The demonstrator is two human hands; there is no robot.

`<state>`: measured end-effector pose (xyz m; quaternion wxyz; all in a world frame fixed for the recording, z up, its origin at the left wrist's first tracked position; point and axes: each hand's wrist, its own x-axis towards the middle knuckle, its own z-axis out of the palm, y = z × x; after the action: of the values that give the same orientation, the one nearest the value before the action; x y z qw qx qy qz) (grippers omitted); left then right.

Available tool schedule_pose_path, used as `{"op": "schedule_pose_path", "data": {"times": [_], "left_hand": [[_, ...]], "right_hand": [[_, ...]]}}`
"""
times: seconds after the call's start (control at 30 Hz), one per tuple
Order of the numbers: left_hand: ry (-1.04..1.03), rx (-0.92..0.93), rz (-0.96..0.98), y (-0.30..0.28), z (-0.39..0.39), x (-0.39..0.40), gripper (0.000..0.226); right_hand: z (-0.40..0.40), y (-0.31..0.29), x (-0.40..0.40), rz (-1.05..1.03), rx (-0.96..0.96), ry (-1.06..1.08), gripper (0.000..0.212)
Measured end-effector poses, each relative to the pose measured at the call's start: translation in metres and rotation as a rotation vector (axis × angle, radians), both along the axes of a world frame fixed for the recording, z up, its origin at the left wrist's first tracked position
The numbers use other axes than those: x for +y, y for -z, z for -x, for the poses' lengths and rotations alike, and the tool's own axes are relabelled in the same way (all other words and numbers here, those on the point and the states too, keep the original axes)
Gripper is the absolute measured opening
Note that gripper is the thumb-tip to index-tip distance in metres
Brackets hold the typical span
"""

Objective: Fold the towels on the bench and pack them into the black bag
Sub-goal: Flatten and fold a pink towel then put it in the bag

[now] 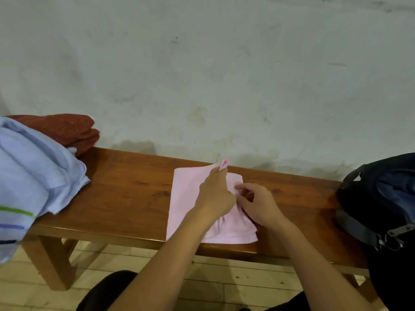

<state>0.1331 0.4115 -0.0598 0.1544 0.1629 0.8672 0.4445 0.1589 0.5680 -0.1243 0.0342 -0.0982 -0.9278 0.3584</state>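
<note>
Pink towel pinched in both hands, between blue towels and black bag.

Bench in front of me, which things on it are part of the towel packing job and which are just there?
Part of the job: pink towel under both hands, light blue towel, red towel, black bag.

Just there: nothing else lies on the bench.

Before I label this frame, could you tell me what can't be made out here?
- Black bag, head view: cut off by the right edge; its opening is unseen.
- Blue towel: cut off by the left edge.
- Pink towel: folds hidden under left hand and right hand.
</note>
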Motion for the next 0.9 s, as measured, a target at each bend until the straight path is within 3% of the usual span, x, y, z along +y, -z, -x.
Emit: {"op": "schedule_pose_path", "data": {"times": [0.2, 0.3, 0.5, 0.77, 0.9], "left_hand": [[0.014, 0.094, 0.144, 0.015, -0.004, 0.027, 0.078], [-0.001, 0.095, 0.126, 0.017, -0.001, 0.033, 0.074], [-0.028, 0.107, 0.091, 0.030, -0.002, 0.047, 0.063], [0.108, 0.096, 0.118, 0.039, 0.001, 0.050, 0.052], [0.129, -0.037, -0.023, 0.035, 0.007, 0.043, 0.047]], "right_hand": [[-0.006, -0.007, 0.002, -0.031, 0.012, -0.045, 0.031], [-0.008, -0.012, 0.005, -0.131, -0.041, -0.057, 0.043], [-0.007, -0.009, 0.008, -0.063, -0.057, -0.105, 0.052], [-0.009, -0.009, 0.015, 0.040, -0.026, -0.130, 0.039], [-0.009, -0.012, 0.009, 0.124, -0.012, -0.031, 0.025]]}}
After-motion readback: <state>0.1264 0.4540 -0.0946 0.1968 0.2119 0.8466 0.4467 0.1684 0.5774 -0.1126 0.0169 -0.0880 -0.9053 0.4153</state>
